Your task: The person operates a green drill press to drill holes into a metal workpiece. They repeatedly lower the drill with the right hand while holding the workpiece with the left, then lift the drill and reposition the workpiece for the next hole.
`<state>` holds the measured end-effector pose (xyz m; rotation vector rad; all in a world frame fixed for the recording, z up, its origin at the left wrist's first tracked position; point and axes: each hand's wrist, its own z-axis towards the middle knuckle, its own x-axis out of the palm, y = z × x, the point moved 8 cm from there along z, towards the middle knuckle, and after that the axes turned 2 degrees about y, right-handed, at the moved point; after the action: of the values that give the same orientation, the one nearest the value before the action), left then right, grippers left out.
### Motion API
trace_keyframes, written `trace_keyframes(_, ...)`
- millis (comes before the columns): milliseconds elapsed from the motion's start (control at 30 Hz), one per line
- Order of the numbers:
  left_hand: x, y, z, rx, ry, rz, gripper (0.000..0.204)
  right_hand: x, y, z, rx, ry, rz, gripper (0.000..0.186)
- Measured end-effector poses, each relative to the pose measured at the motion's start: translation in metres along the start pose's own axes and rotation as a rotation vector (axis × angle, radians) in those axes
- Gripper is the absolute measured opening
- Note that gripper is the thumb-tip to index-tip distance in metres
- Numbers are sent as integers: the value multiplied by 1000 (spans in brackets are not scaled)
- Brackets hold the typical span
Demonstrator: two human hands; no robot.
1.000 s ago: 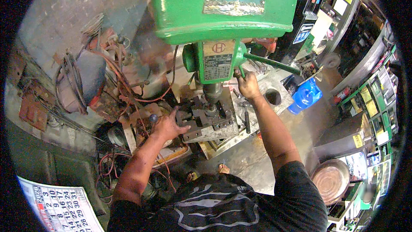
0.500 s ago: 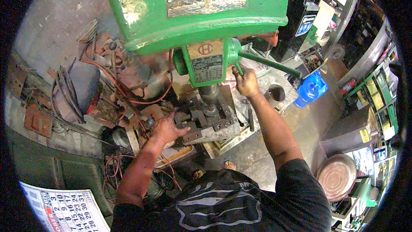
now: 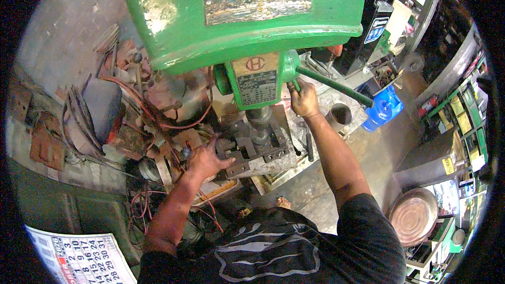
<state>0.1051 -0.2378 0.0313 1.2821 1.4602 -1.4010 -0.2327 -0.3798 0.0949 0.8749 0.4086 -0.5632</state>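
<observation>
Compared with half a second ago, the long green metal lever (image 3: 336, 85) has dipped at its free end and overlaps the blue plastic container (image 3: 385, 111) in view; both hands keep their places. The right hand's (image 3: 305, 100) fingers are closed around the short green metal spoke (image 3: 296, 85) near the green round hub (image 3: 290, 66), between one and two o'clock from the dark, stepped steel block (image 3: 250, 150). That block sits beneath the grey cylindrical metal spindle (image 3: 259, 115), its near edge slanting from eight toward two o'clock. The left hand (image 3: 202, 163) is nearer, fingers spread open, thumb apparently touching the block, which lies at two o'clock; whether it presses firmly, I cannot tell. The spindle's tip blends into dark steel, and the rounded green machine head (image 3: 247, 42) is cut off at twelve o'clock.
</observation>
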Motion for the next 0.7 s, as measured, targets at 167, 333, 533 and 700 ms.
trace_keyframes(167, 4, 0, 2, -16, 51, 20, 113, 0, 2, 0, -150, -134, -44, 18)
trace_keyframes(333, 2, 0, 0, -48, 77, 34, 112, 14, -19, 6, 18, -62, -123, 21)
trace_keyframes(533, 5, 2, 0, -84, 100, 51, 113, 6, -4, 9, -149, -122, -81, 24)
trace_keyframes(700, 4, -1, -3, -14, 6, 70, 113, 1, 10, 4, -230, -131, -100, 18)
